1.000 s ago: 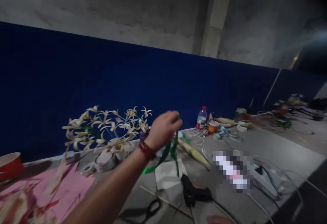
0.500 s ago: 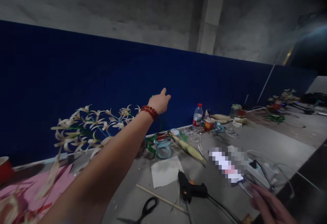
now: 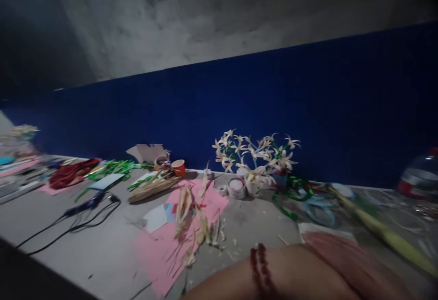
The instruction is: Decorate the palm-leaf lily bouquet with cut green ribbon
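Note:
My left hand [image 3: 345, 259], smeared by motion, is low over the table at the bottom right. Two strands of dark red beads form a bracelet [image 3: 262, 268] on its wrist. The fingers cannot be made out. Behind the hand, partly covered by it, lies a sheet of white paper [image 3: 325, 230]. A long yellow-green husk [image 3: 383, 231] stretches out to its right. Beyond them are a coil of light blue ribbon [image 3: 320, 211] and some green ribbon [image 3: 290, 195]. My right hand is out of the picture.
White husk flowers [image 3: 256, 152] stand against the blue partition [image 3: 191, 113]. Pink paper [image 3: 164, 254] bears dried husks [image 3: 185, 209]. Nearby are a red cup [image 3: 178, 168], a dark red cloth [image 3: 73, 173] and black cables [image 3: 92, 206]. A bottle [image 3: 419, 177] stands at the right edge.
The view has swung left. My left hand, earlier raised with a finger pointing at the partition, has dropped low over the table. My right hand with its phone has left the picture.

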`<act>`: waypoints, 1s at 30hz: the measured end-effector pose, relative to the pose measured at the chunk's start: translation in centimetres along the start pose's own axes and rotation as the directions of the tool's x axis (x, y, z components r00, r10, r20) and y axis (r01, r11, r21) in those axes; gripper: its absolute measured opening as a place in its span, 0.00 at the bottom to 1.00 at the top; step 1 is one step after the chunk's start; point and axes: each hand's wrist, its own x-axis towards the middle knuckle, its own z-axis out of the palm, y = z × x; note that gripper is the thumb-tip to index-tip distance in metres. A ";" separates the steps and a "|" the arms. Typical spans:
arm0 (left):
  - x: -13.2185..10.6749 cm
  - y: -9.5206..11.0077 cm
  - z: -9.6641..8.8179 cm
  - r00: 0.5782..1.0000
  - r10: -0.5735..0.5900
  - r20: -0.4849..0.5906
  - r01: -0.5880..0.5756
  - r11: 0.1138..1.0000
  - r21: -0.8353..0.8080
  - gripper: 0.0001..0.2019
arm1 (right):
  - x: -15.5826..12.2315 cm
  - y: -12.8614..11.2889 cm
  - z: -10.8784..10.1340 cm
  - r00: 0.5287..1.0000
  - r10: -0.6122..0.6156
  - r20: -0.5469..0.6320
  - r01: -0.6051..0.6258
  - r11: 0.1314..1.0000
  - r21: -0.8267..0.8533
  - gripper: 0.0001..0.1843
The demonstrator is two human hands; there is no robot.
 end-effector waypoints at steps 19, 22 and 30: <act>-23.2 -8.8 7.1 0.581 -0.806 -0.112 0.812 0.565 0.146 0.24 | -4.6 0.7 1.4 0.993 -0.117 -0.013 0.103 0.917 -0.386 0.17; -21.6 -12.1 6.8 0.627 -0.769 -0.125 0.778 0.613 0.137 0.23 | -6.6 -0.5 2.2 0.993 -0.024 0.119 0.067 0.928 -0.368 0.13; -18.3 -12.0 5.5 0.712 -0.659 -0.244 0.694 0.714 0.098 0.22 | -6.7 -1.3 7.0 0.869 0.280 0.409 -0.081 0.895 -0.439 0.24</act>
